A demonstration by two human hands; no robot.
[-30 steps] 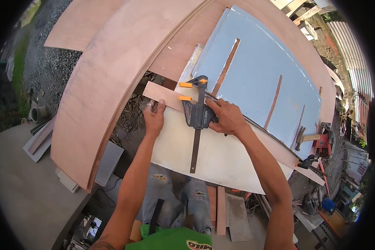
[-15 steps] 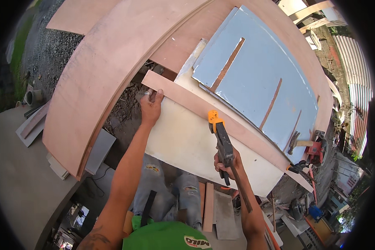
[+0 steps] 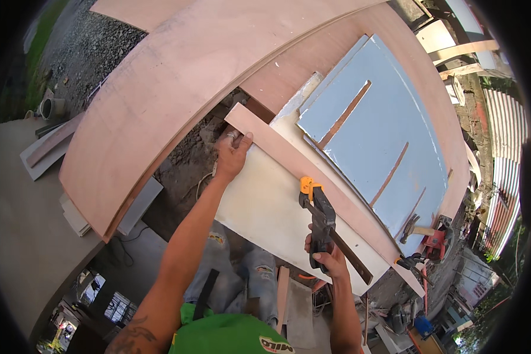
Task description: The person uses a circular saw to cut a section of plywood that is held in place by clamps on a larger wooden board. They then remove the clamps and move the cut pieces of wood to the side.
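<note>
A long, narrow plywood strip point(image 3: 277, 147) lies slantwise across a cream board point(image 3: 259, 194). At the strip's far-left end, my left hand point(image 3: 233, 156) is closed on it, thumb on top and fingers beneath the edge. My right hand point(image 3: 331, 259) grips the handle of a black bar clamp point(image 3: 323, 223) with orange jaw pads, held over the board. The clamp's orange end is close to the strip's near edge; whether they touch I cannot tell. A second black-and-orange clamp point(image 3: 410, 261) is at the strip's right end.
Beyond the strip lies a light blue panel point(image 3: 389, 112) with long slots. A hammer point(image 3: 413, 229) and a red power tool point(image 3: 435, 243) rest at its right corner. A large curved plywood sheet point(image 3: 159, 100) spans the left, beside a gap over soil. Scrap boards point(image 3: 47, 147) lie farther left.
My right hand has turned the clamp, so its bar now points more to the lower right. My left hand still holds the strip's end. The whole view has shifted slightly.
</note>
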